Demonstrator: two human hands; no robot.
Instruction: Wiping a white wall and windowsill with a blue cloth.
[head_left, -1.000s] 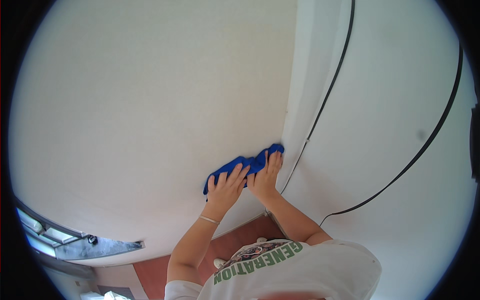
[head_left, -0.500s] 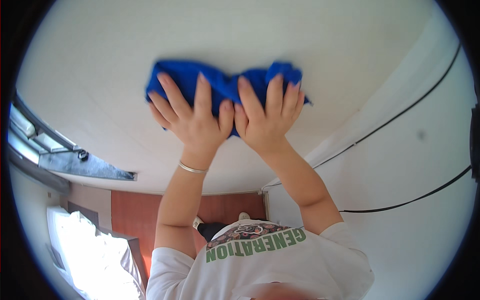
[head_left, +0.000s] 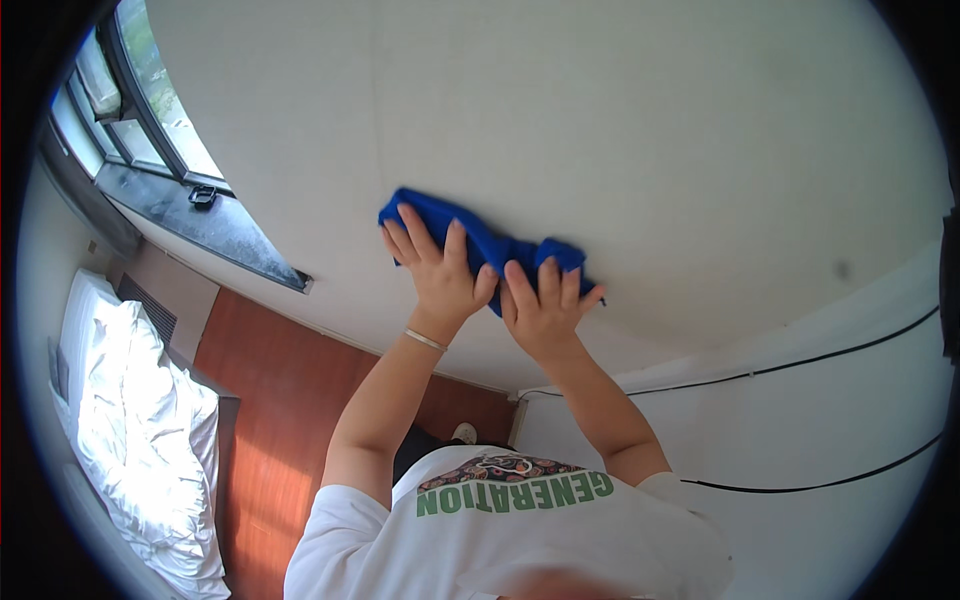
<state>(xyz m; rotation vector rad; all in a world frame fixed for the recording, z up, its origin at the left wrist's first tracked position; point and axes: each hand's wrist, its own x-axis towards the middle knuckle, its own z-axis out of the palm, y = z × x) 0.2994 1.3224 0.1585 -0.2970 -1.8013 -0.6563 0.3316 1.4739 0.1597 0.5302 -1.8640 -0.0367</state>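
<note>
Bunched blue microfibre cloth [head_left: 485, 243] now further left along white painted wall [head_left: 650, 130] than half second ago, nearer dark-framed window [head_left: 150, 110]; wiping pass judged mid-wall, moving away from corner with two black cables [head_left: 800, 360]

Left hand [head_left: 437, 268] and right hand [head_left: 543, 303] side by side, flat, fingers spread, pressing cloth to wall, not gripping

Below window: black sill [head_left: 215, 225], red-brown wooden floor [head_left: 290, 400], rumpled white bedding [head_left: 135, 430]
</note>
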